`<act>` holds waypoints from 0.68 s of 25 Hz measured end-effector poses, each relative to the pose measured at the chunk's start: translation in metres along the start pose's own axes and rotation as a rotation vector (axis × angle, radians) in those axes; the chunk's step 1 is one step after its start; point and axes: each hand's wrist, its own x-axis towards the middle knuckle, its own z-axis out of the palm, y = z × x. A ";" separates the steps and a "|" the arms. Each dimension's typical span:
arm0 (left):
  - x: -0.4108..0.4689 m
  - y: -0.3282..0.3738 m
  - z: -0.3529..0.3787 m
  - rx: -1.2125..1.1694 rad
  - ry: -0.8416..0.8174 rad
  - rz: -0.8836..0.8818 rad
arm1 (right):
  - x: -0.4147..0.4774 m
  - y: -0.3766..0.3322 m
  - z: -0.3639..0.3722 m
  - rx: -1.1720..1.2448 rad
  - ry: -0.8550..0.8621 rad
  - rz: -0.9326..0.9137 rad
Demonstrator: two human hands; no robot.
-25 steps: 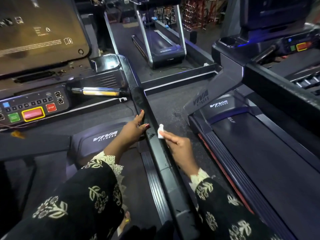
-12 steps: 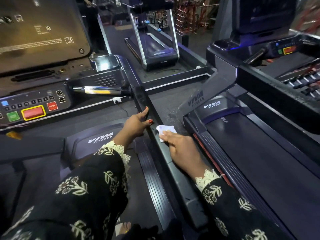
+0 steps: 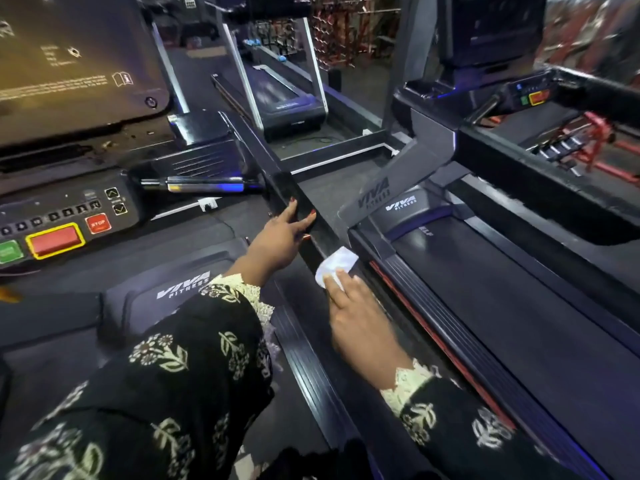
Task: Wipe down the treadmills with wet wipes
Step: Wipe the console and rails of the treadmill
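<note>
On the black handrail (image 3: 304,216) between two Viva Fitness treadmills, the right hand (image 3: 360,323) presses a white wet wipe (image 3: 336,266) flat with straight fingers. The left hand (image 3: 280,237) rests open-fingered on the rail's side just ahead.

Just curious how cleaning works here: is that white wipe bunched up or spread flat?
Mostly spread flat. The wipe lies as an open sheet on the black rail, and the right hand presses its near edge with straight fingers.
</note>
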 end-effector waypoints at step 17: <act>-0.002 -0.001 -0.038 0.028 -0.229 0.030 | 0.009 -0.046 0.064 -0.693 -0.297 -0.021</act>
